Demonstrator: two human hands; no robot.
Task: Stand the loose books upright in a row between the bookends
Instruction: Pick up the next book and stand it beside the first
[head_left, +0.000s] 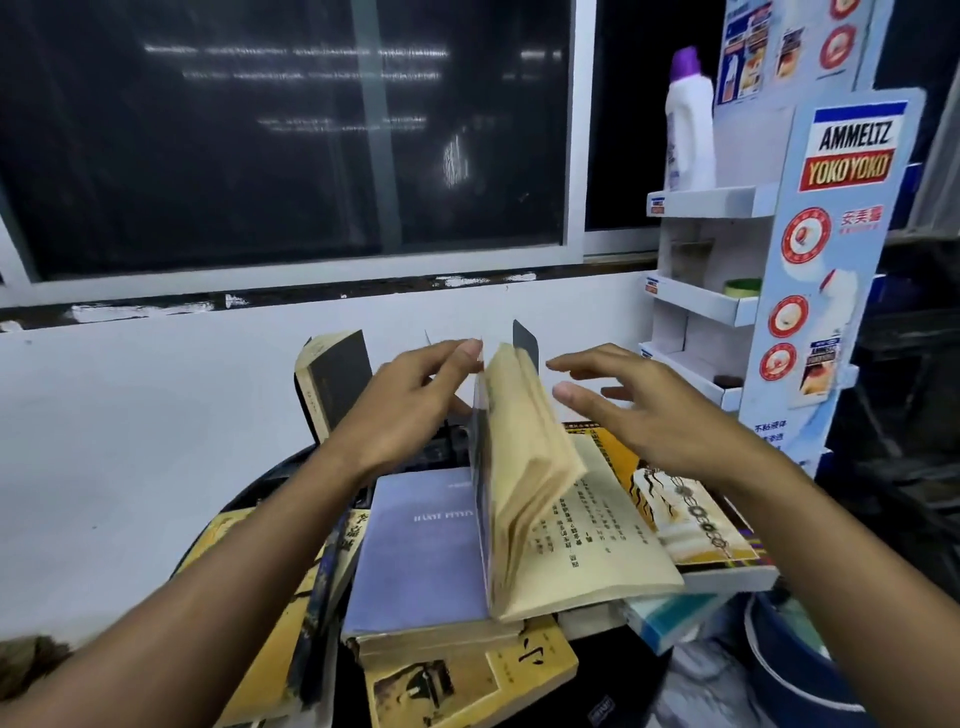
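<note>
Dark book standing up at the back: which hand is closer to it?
Left. The left hand is just right of the dark book. The right hand is farther right, past the open book.

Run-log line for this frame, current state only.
left hand touches open book cover, pages fanned | right hand open over it, holding nothing | upright book behind | loose books flat

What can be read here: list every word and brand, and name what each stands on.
"AMMELTZ": top of the display stand's side panel.
"YOKOYOKO": red label just beneath it.
"小": yellow book at the bottom.
Purple book: pale title, too blurred.
Open book: vertical Chinese print, too small.
Stand's other Chinese lines: too small.
</note>
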